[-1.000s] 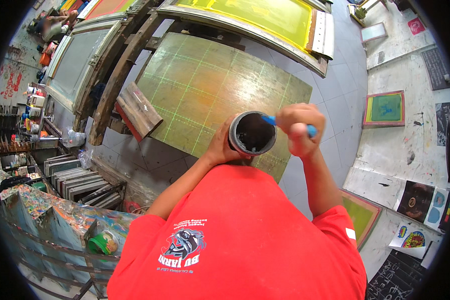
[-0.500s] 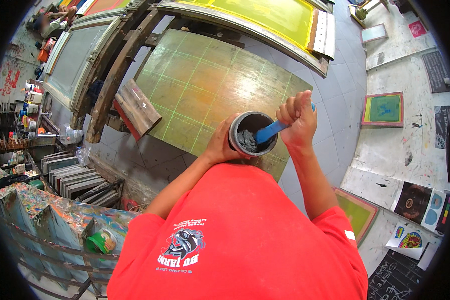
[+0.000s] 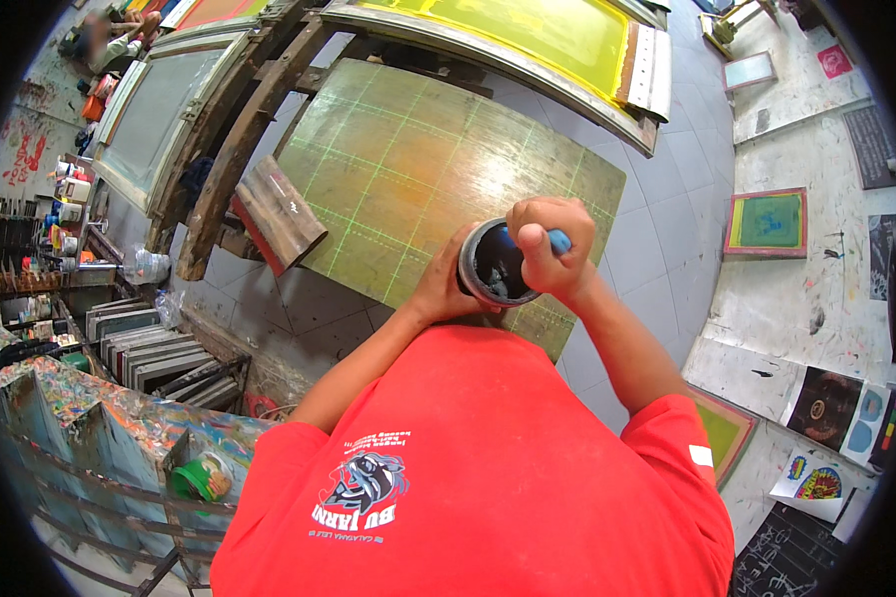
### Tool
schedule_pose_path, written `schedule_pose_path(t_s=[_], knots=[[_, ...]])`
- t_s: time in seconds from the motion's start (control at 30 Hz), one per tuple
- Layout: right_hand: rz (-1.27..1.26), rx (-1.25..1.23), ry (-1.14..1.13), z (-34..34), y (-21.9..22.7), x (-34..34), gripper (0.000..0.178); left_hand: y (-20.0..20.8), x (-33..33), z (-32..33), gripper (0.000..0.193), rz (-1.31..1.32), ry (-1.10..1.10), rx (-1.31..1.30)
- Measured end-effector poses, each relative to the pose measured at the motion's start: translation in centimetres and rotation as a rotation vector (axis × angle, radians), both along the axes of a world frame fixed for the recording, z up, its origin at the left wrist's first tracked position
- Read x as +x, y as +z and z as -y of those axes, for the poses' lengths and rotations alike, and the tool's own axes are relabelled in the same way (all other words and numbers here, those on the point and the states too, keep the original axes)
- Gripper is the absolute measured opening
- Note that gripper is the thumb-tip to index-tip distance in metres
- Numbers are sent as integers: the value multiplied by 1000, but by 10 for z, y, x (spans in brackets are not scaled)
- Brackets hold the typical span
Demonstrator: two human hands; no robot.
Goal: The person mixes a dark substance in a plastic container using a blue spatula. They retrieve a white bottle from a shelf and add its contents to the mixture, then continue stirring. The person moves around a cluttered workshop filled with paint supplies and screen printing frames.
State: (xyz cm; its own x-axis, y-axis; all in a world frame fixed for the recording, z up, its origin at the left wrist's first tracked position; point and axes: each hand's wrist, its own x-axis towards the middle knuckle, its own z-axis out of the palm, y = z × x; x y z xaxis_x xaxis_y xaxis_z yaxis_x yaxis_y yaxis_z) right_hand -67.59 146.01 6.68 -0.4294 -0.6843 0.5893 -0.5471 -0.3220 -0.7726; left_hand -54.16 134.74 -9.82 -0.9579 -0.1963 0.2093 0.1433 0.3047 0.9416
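Observation:
My left hand [image 3: 442, 276] is wrapped round the side of a round tub [image 3: 465, 267] with dark ink [image 3: 498, 267] inside, held close against my red shirt. In my right hand [image 3: 553, 242], the fist is closed on the blue handle of a spatula [image 3: 560, 242]. The handle's rounded end pokes out of the fist, and the blade reaches down into the tub, mostly hidden. Beneath the tub lies the near part of a worn board [image 3: 418, 149] marked with a green grid.
A wooden squeegee [image 3: 282, 211] rests at the board's left edge. Beyond the board is a yellow-mesh screen frame [image 3: 528, 45]. To the left stand a grey screen [image 3: 154, 119] and a rack of frames [image 3: 149, 348]. A green cup [image 3: 201, 480] sits lower left.
My right hand has moved left and down over the tub's rim, and the spatula has turned steeper and gone deeper. My left hand keeps its hold on the tub.

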Motion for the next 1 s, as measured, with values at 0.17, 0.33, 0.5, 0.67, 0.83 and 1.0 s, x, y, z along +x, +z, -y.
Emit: schedule_pose_path(t_s=[0.17,0.33,0.5,0.67,0.83,1.0], knots=[[-67,107,160,0,17,-12,43,-1,1,-1,118,28,-5,20],[-47,281,261,7,40,-16,45,5,-1,-2,118,51,4,46],[432,396,277,-2,27,-32,51,21,1,-4,119,-43,44,-19],[611,231,334,-29,29,-17,53,10,-1,2,118,-6,-15,-50],[230,-12,290,-39,40,20,59,9,1,0,116,-48,9,-24],[53,-97,491,-37,65,20,60,12,2,-1,116,-77,28,-33]])
